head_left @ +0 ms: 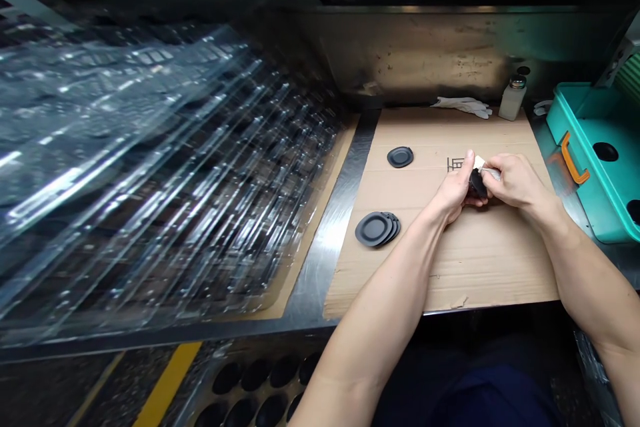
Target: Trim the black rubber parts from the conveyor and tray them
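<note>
Above the cardboard sheet (480, 267), my left hand (456, 190) grips a small black part (479, 184) with its thumb raised. My right hand (513, 179) is closed on a white cloth (487, 169) and presses it against the black part's upper edge. To the left of my hands a single black disc-like part (401, 157) lies on the cardboard. Nearer the front, several similar black parts (375, 229) overlap in a low stack. My fingertips partly hide the held part.
Clear plastic trays (165, 173) are piled at the left. A teal bin (575, 180) with an orange handle and black parts inside stands at the right. At the back are a white glove (464, 105) and a glass bottle (513, 99). Below the table is a tray of black discs (255, 373).
</note>
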Demonstrator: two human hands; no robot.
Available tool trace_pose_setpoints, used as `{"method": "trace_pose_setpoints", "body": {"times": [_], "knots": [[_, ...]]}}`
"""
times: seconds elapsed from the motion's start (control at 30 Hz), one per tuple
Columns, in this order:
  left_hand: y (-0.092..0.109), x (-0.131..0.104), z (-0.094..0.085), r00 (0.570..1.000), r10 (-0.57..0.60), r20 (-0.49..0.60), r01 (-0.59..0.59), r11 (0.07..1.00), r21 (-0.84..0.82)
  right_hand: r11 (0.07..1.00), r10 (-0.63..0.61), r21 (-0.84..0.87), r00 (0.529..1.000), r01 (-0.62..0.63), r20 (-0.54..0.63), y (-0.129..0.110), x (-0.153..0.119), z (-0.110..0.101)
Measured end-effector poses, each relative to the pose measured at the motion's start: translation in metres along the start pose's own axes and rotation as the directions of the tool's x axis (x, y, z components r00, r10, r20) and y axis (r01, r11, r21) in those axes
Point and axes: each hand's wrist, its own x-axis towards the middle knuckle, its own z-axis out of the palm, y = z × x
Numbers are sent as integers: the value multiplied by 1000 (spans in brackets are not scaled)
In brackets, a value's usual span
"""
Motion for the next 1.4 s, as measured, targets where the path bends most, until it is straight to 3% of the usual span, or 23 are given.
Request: {"method": "trace_pose_setpoints", "body": {"times": [0.37, 0.8, 0.93, 1.13, 1.4], "knots": [[-1, 0, 3, 1000, 19, -15, -18, 998, 65, 994, 41, 106, 999, -42, 7, 1, -1, -5], [-4, -1, 5, 1000, 24, -13, -23, 999, 48, 992, 85, 97, 996, -86, 8, -2, -2, -6], [0, 1, 1, 997, -75, -19, 73, 994, -81, 982, 148, 119, 989, -149, 16, -1, -1, -7], [10, 4, -12, 964, -266, -18, 240, 895, -377, 957, 288, 115, 928, -267, -235, 22, 4, -3], [10, 4, -16, 964, -267, 12, 252, 893, -372, 905, 416, -6, 887, -426, -199, 40, 4, -3]]}}
